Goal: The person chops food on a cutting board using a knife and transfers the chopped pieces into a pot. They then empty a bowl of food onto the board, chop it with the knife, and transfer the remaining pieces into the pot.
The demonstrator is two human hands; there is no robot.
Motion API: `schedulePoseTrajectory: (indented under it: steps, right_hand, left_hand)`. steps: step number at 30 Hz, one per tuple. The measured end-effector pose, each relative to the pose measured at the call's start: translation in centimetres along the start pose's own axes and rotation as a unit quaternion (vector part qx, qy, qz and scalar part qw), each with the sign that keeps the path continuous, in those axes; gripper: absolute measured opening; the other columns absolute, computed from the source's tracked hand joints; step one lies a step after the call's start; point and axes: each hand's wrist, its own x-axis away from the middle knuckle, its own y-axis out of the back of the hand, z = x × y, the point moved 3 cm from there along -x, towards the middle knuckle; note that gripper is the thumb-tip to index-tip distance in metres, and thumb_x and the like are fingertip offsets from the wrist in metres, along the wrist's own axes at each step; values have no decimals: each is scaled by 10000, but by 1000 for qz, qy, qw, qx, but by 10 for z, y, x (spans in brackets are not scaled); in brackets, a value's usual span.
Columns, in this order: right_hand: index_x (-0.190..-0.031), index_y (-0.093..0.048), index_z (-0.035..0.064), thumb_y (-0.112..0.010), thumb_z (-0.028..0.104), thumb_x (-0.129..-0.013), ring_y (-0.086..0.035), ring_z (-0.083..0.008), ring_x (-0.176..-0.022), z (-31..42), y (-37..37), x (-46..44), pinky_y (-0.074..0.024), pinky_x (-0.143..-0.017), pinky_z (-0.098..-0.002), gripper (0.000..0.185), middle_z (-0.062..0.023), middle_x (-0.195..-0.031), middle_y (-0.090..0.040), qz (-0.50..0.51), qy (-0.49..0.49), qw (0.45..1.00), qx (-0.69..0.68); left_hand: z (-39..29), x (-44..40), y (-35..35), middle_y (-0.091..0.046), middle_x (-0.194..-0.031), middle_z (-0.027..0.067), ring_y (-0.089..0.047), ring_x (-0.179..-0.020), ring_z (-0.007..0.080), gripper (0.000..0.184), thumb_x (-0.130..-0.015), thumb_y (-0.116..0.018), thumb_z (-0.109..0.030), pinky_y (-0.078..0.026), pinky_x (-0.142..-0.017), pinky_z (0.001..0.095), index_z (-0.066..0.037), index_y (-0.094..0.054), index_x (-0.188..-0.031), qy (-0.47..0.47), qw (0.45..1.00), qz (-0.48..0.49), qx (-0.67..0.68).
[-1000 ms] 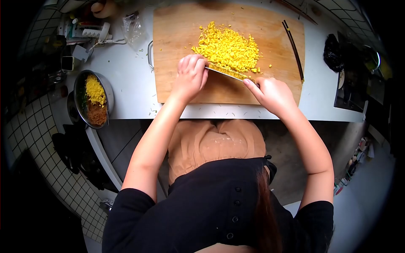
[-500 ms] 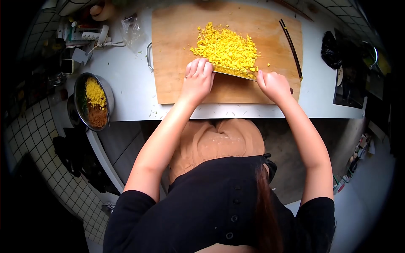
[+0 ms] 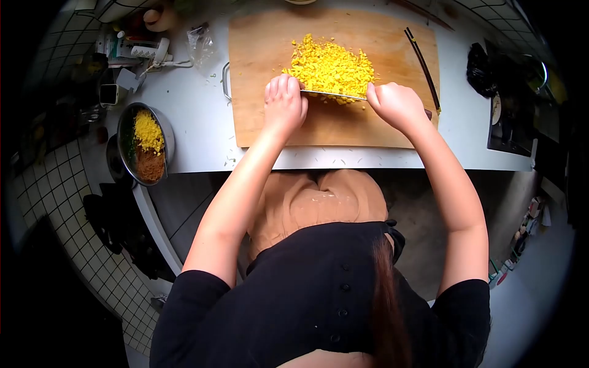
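Observation:
A heap of chopped yellow food (image 3: 331,64) lies on the wooden cutting board (image 3: 261,46). Across its near edge runs a knife (image 3: 334,94), seen as a thin bright line. My right hand (image 3: 396,104) is wrapped round its handle, whose dark end shows beside the hand. At the blade's other end, my left hand (image 3: 285,104) has its fingers pressed together on the knife's tip. The exact contact under those fingers is hidden. A few yellow crumbs lie just on the near side of the blade.
Dark chopsticks (image 3: 422,67) lie on the board's right side. A metal bowl (image 3: 169,142) with yellow bits, brown shreds and something green stands at the left. A clear plastic bag (image 3: 200,46) is at the back left, a black bag (image 3: 480,70) at the right.
The knife has moved away from my body, to the heap's near edge, and its blade now runs more level across the view. Both hands still hold it. The whole view has shifted slightly.

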Motion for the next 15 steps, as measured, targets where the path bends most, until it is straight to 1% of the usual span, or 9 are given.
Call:
schedulePoseTrajectory:
  steps: [1, 3, 6, 8, 9, 12, 14, 15]
  right_hand:
    - [-658, -631, -3, -331, 313, -926, -615, -397, -649, 6, 8, 0, -505, -638, -482, 511, -214, -693, -632, 12, -2, 1000, 14]
    - [-680, -636, -5, -323, 315, -923, -618, -395, -675, 14, 18, -3, -504, -654, -483, 509, -217, -723, -638, 34, -6, 998, 43]
    - [-703, -640, -9, -305, 318, -918, -621, -392, -729, -22, -16, -15, -502, -690, -484, 515, -217, -776, -646, 45, -50, 998, -14]
    - [-713, -642, -9, -298, 315, -915, -622, -387, -752, -21, -17, -13, -500, -707, -483, 514, -213, -794, -650, 42, -53, 997, -21]
    - [-717, -643, -10, -295, 314, -914, -623, -385, -763, -16, -12, -13, -500, -715, -482, 514, -211, -804, -651, 42, -53, 997, -24]
    - [-717, -645, -7, -292, 313, -918, -623, -390, -750, 6, 18, -10, -501, -716, -479, 517, -207, -790, -653, 51, -34, 998, 20]
    - [-714, -642, -14, -291, 320, -920, -623, -395, -735, 9, 19, -11, -502, -713, -477, 525, -205, -763, -650, 50, -30, 997, 46]
    - [-712, -641, -13, -292, 320, -920, -623, -394, -729, -2, 7, -15, -503, -709, -475, 525, -205, -758, -649, 46, -35, 998, 24]
  left_hand:
    - [2, -1, 3, -503, -930, 121, -477, -956, 303, 205, -691, -573, -87, -369, -870, 408, -65, -504, -882, 3, 1000, -1, 5]
    - [3, -1, 5, -500, -951, 120, -474, -953, 308, 215, -687, -564, -75, -368, -869, 407, -67, -499, -891, -1, 1000, 10, 12]
    - [-8, -1, 0, -496, -966, 124, -468, -953, 314, 233, -675, -564, -69, -366, -870, 408, -66, -491, -897, -13, 1000, 16, -11]
    - [-21, -7, -3, -492, -973, 128, -463, -958, 316, 249, -664, -568, -66, -364, -871, 409, -64, -486, -898, -4, 999, 2, -43]
    - [-18, -7, -3, -492, -973, 129, -461, -960, 315, 253, -659, -573, -68, -363, -875, 410, -64, -484, -896, 3, 999, 2, -38]
    - [-3, -6, 1, -490, -972, 128, -457, -968, 312, 268, -644, -582, -64, -356, -887, 418, -63, -480, -891, 32, 999, 12, -6]
    - [-2, -2, 0, -488, -974, 129, -457, -969, 315, 270, -639, -579, -60, -356, -887, 421, -61, -478, -890, 16, 1000, 4, -5]
    - [-2, -1, 1, -487, -975, 129, -457, -970, 316, 272, -637, -577, -58, -356, -886, 422, -60, -477, -890, 9, 1000, 0, -5]
